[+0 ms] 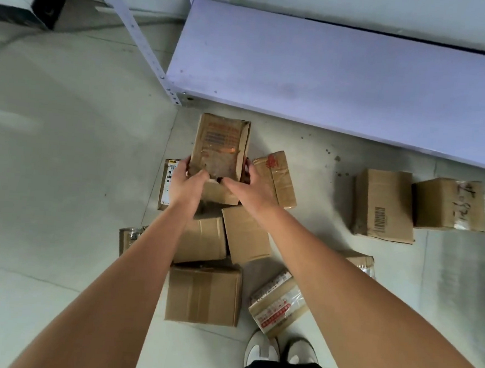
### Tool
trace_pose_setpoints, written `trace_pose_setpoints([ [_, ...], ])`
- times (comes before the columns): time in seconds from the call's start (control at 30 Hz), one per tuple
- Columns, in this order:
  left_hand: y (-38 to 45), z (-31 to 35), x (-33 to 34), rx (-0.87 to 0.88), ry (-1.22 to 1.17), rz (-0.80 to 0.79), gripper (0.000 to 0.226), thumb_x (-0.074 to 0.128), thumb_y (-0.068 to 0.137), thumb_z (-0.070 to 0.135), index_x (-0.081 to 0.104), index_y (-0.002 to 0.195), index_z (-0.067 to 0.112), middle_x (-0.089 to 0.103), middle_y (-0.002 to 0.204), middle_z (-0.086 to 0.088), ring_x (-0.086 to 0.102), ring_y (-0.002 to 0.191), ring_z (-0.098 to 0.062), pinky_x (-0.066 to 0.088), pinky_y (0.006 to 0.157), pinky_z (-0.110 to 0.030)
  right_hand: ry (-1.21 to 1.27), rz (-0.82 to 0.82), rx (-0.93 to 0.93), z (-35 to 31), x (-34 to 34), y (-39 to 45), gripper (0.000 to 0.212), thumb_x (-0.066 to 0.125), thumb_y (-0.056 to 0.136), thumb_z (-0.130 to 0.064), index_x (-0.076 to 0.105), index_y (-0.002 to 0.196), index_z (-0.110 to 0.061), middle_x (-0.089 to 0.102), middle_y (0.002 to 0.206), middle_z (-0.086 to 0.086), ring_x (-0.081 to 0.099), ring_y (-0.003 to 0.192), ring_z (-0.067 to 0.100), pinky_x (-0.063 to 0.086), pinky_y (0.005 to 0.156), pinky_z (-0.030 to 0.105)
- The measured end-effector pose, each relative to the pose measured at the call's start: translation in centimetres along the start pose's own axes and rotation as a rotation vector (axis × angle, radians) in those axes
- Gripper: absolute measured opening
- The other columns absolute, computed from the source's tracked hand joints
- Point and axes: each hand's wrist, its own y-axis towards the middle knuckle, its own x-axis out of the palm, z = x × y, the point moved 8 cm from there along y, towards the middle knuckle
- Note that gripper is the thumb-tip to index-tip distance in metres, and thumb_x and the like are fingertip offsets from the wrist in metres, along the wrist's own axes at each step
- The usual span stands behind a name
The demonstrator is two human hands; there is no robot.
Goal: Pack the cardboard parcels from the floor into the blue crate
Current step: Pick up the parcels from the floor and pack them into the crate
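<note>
Both my hands hold one taped cardboard parcel (220, 147) with red print at the far side of a cluster of parcels on the floor. My left hand (186, 179) grips its near left edge, my right hand (248, 184) its near right edge. Around it lie several more parcels: a plain brown box (203, 292) nearest me, a taped one with red lettering (276, 304) by my shoes, two boxes (249, 233) under my forearms, and a red-marked one (276, 177) to the right. No blue crate is in view.
A pale shelf board (345, 75) on a perforated metal upright (137, 36) stands just beyond the parcels. Two larger boxes (383, 205) sit apart on the right. My shoes (280, 352) stand at the bottom. Bare concrete floor (63, 155) stretches left.
</note>
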Motion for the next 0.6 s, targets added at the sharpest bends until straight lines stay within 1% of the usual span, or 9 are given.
trace_pose_setpoints([
  [0.07, -1.9, 2.1, -0.7, 0.034, -0.002, -0.027, 0.052, 0.057, 0.084, 0.018, 0.044, 0.133, 0.026, 0.054, 0.127, 0.001, 0.049, 0.103, -0.012, 0.037, 0.079, -0.023, 0.061, 0.022, 0.004, -1.8, -1.0, -2.4, 0.071, 0.063, 0.080, -0.044, 0.032, 0.142, -0.030, 0.052, 0.135, -0.002, 0.052, 0.119, 0.021, 0.046, 0.096, 0.036],
  [0.13, -4.4, 4.2, -1.1, 0.062, 0.013, -0.067, 0.059, 0.061, 0.079, 0.020, 0.042, 0.134, 0.029, 0.051, 0.130, -0.002, 0.052, 0.107, -0.015, 0.039, 0.072, -0.020, 0.156, 0.044, 0.038, -3.4, -2.1, -5.0, 0.052, 0.062, 0.081, -0.040, 0.046, 0.130, -0.030, 0.061, 0.120, -0.001, 0.059, 0.108, 0.020, 0.049, 0.079, 0.029],
  [0.2, -7.2, 6.4, -1.1, 0.094, 0.050, -0.105, 0.068, 0.068, 0.074, 0.023, 0.039, 0.136, 0.030, 0.046, 0.132, 0.000, 0.052, 0.113, -0.017, 0.048, 0.082, -0.028, 0.260, 0.076, 0.065, -4.9, -3.7, -7.4, 0.027, 0.060, 0.078, -0.040, 0.057, 0.105, -0.037, 0.068, 0.105, -0.001, 0.064, 0.099, 0.021, 0.053, 0.081, 0.035],
  [0.23, -8.6, 7.4, -0.9, 0.109, 0.079, -0.118, 0.076, 0.073, 0.069, 0.026, 0.037, 0.137, 0.030, 0.045, 0.132, 0.001, 0.051, 0.116, -0.018, 0.049, 0.091, -0.036, 0.290, 0.093, 0.080, -5.7, -4.6, -8.6, 0.019, 0.059, 0.080, -0.038, 0.057, 0.099, -0.037, 0.068, 0.101, -0.002, 0.065, 0.095, 0.020, 0.053, 0.082, 0.036],
  [0.27, -9.9, 8.4, -0.6, 0.138, 0.123, -0.122, 0.085, 0.077, 0.064, 0.029, 0.035, 0.138, 0.030, 0.044, 0.133, 0.002, 0.049, 0.119, -0.019, 0.047, 0.098, -0.042, 0.310, 0.107, 0.089, -6.3, -5.5, -9.8, 0.018, 0.056, 0.083, -0.037, 0.058, 0.100, -0.034, 0.068, 0.099, -0.002, 0.065, 0.093, 0.019, 0.052, 0.081, 0.034],
  [0.37, -13.3, 11.0, 0.9, 0.267, 0.336, -0.081, 0.109, 0.082, 0.053, 0.036, 0.022, 0.143, 0.029, 0.039, 0.140, 0.003, 0.037, 0.130, -0.023, 0.034, 0.108, -0.050, 0.303, 0.158, 0.126, -7.4, -8.9, -12.6, 0.027, 0.051, 0.084, -0.037, 0.059, 0.107, -0.023, 0.069, 0.102, 0.002, 0.065, 0.094, 0.023, 0.053, 0.084, 0.038],
  [0.47, -16.5, 12.8, 3.6, 0.342, 0.468, -0.050, 0.123, 0.083, 0.055, 0.033, 0.003, 0.148, 0.024, 0.032, 0.145, -0.001, 0.027, 0.133, -0.028, 0.025, 0.113, -0.049, 0.247, 0.216, 0.123, -7.3, -12.9, -14.7, 0.031, 0.048, 0.080, -0.043, 0.064, 0.093, -0.020, 0.068, 0.103, 0.006, 0.064, 0.098, 0.031, 0.052, 0.090, 0.045],
  [0.53, -18.8, 13.7, 5.8, 0.371, 0.501, -0.025, 0.129, 0.084, 0.055, 0.037, -0.004, 0.148, 0.021, 0.025, 0.147, -0.004, 0.022, 0.134, -0.029, 0.024, 0.111, -0.047, 0.235, 0.257, 0.109, -6.6, -15.8, -15.9, 0.044, 0.047, 0.079, -0.044, 0.064, 0.094, -0.007, 0.067, 0.106, 0.015, 0.063, 0.100, 0.036, 0.049, 0.086, 0.043],
  [0.6, -21.2, 14.0, 8.1, 0.375, 0.525, 0.031, 0.132, 0.083, 0.055, 0.043, -0.007, 0.148, 0.017, 0.022, 0.147, -0.007, 0.022, 0.133, -0.028, 0.028, 0.107, -0.048, 0.245, 0.273, 0.087, -5.8, -18.5, -17.5, 0.061, 0.046, 0.069, -0.053, 0.065, 0.098, -0.004, 0.068, 0.105, 0.016, 0.064, 0.100, 0.036, 0.049, 0.089, 0.047],
])
